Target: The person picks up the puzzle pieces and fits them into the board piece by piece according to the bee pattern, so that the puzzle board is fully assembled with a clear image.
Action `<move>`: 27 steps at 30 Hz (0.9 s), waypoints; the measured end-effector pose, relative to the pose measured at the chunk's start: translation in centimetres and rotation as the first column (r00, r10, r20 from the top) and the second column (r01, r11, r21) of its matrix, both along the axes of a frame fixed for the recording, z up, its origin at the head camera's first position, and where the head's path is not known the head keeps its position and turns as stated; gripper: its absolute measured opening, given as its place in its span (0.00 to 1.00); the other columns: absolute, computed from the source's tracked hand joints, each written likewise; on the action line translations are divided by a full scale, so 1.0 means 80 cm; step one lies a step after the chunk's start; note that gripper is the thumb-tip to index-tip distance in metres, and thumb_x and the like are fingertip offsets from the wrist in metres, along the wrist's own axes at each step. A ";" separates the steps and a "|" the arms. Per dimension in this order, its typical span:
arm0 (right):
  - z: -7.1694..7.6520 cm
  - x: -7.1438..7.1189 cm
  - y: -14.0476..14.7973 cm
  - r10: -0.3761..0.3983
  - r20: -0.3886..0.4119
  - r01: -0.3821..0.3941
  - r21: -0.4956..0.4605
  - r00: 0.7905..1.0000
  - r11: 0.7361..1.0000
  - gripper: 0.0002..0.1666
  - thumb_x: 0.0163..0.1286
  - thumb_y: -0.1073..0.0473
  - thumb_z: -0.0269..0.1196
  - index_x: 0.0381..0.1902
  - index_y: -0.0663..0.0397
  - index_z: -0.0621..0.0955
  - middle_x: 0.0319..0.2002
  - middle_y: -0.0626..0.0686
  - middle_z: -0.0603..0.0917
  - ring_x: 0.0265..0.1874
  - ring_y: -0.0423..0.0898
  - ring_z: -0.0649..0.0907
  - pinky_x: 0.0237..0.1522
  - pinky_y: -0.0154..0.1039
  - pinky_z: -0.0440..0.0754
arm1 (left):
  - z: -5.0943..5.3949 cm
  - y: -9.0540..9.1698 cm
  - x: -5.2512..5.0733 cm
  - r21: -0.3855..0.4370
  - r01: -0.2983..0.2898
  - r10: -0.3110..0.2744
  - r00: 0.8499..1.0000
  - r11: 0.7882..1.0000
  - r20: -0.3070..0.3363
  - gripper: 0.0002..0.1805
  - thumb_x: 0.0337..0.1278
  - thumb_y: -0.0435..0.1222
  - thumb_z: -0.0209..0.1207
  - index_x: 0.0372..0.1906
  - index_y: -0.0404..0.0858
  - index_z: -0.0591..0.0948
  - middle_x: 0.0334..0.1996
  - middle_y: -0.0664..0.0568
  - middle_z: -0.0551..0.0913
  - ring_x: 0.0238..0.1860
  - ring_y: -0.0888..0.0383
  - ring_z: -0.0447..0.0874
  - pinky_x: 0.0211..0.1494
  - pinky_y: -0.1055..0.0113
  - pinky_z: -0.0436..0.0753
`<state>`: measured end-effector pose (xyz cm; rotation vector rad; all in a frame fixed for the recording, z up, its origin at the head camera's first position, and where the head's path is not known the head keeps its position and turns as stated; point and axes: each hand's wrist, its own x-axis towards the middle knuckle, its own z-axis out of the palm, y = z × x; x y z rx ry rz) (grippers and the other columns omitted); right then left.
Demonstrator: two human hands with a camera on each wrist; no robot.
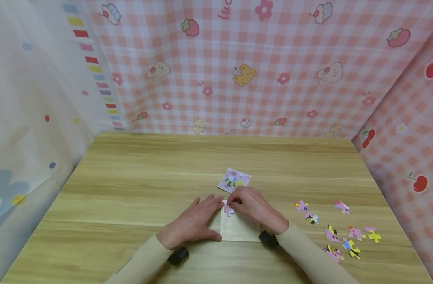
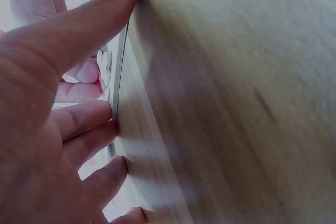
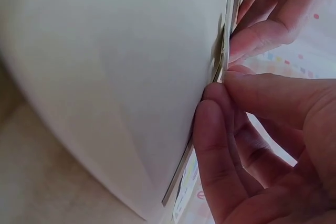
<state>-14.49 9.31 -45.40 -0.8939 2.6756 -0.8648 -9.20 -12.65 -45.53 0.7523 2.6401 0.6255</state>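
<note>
The right hand (image 1: 252, 204) pinched a pink knobbed jigsaw piece (image 1: 229, 211) at the far-left corner of a pale square wooden tray (image 1: 239, 230). The left hand (image 1: 192, 221), fingers extended, touched the tray's left edge. Beyond lay a square lilac bee card (image 1: 233, 179); multicoloured jigsaw pieces (image 1: 355, 232) lay rightward on the wood-grain tabletop (image 1: 131, 177).

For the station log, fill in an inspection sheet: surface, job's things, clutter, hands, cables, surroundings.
Surface: wood-grain table.
Job's things: pale puzzle board; picture card just beyond it; loose puzzle pieces scattered to the right.
Clutter: nothing seen.
Hands: left hand touches the board's left edge; right hand pinches a puzzle piece at its far left corner.
Cables: nothing seen.
Surroundings: pink checked cloth behind; pale cloth left.
</note>
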 end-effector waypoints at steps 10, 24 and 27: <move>-0.001 0.003 -0.002 0.000 -0.051 0.001 0.017 0.999 1.000 0.07 0.66 0.68 0.70 0.40 0.53 0.88 0.37 0.46 0.85 0.36 0.42 0.81 0.42 0.41 0.80 | -0.001 0.001 0.000 -0.018 -0.005 0.005 1.000 1.000 0.005 0.51 0.50 0.54 0.76 0.76 0.39 0.68 0.80 0.48 0.60 0.81 0.45 0.52 0.80 0.37 0.52; 0.005 0.004 0.010 0.014 -0.059 -0.013 0.011 0.998 1.000 0.07 0.69 0.66 0.69 0.43 0.54 0.90 0.38 0.47 0.89 0.39 0.42 0.85 0.46 0.43 0.84 | -0.002 0.002 -0.001 -0.025 -0.001 0.001 1.000 1.000 0.013 0.51 0.49 0.54 0.77 0.76 0.39 0.69 0.80 0.48 0.61 0.81 0.45 0.52 0.81 0.38 0.52; 0.005 0.008 0.019 0.038 -0.120 -0.036 0.017 0.992 0.999 0.07 0.69 0.67 0.67 0.42 0.55 0.90 0.38 0.48 0.89 0.40 0.44 0.85 0.46 0.45 0.85 | -0.003 0.001 -0.001 -0.027 -0.001 0.001 1.000 1.000 0.009 0.51 0.49 0.54 0.76 0.76 0.39 0.69 0.80 0.47 0.60 0.81 0.45 0.52 0.81 0.38 0.52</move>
